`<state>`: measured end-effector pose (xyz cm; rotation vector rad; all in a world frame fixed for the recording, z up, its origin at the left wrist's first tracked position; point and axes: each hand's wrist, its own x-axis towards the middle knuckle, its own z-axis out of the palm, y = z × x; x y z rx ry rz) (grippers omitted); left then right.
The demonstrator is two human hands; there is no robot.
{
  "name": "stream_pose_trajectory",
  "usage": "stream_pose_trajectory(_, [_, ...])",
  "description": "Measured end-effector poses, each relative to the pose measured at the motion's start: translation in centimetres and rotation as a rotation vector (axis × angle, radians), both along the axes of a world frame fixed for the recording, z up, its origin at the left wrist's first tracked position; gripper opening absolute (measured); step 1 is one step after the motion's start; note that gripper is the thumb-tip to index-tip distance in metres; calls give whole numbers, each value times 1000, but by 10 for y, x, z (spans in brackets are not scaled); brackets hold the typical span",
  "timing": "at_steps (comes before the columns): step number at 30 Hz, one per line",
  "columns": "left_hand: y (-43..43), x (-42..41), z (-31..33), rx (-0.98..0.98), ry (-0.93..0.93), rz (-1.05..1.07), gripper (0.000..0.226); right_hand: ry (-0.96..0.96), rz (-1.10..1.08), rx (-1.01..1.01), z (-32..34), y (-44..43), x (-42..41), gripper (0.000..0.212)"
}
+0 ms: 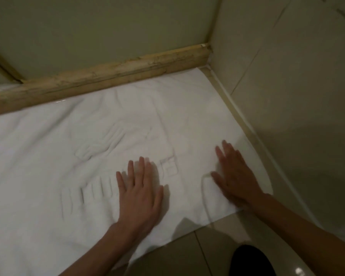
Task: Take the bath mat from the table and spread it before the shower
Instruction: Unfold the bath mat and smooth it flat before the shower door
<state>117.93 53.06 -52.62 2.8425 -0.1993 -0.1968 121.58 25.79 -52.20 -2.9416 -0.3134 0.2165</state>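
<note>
1. Bath mat (pixel 48 156): white, thick-piled, lying spread out flat on the tiled floor (pixel 187 251). It fills most of the view from the left edge across to the right-hand wall (pixel 287 76).
2. Its far long edge lies right along a low, worn, tan kerb (pixel 108 76) that crosses the view on a slant. Its right short edge lies just beside the pale strip at the foot of the wall.
3. Its near right corner lies on bare floor tile, and a soft crease curves up through the cloth there.
4. A raised woven pattern (pixel 100 144) of bars and small squares shows in the middle of the mat, and the cloth around it is slightly rumpled.
5. The left hand (pixel 139 194) rests palm down on the mat near its middle, with the fingers straight and spread and the thumb out to the side. It grips nothing.
6. The right hand (pixel 235 176) also lies flat on the mat, near the right edge, fingers extended and pointing away from the person. It is blurred, but nothing is held in it.
7. Both forearms are bare and reach in from the bottom of the view.
8. A dark rounded shape (pixel 251 261) sits at the bottom edge under the right forearm. I cannot tell what it is.
</note>
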Motion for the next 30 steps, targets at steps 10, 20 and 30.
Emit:
stream_pose_trajectory(10, [53, 74, -20, 144, 22, 299, 65, -67, 294, -31, -10, 181, 46, 59])
stream_pose_trajectory(20, [51, 75, -31, 208, 7, 309, 66, 8, 278, -93, -24, 150, 66, 71])
stream_pose_trajectory(30, [55, 76, -33, 209, -1, 295, 66, -38, 110, -109, -21, 56, 89, 66])
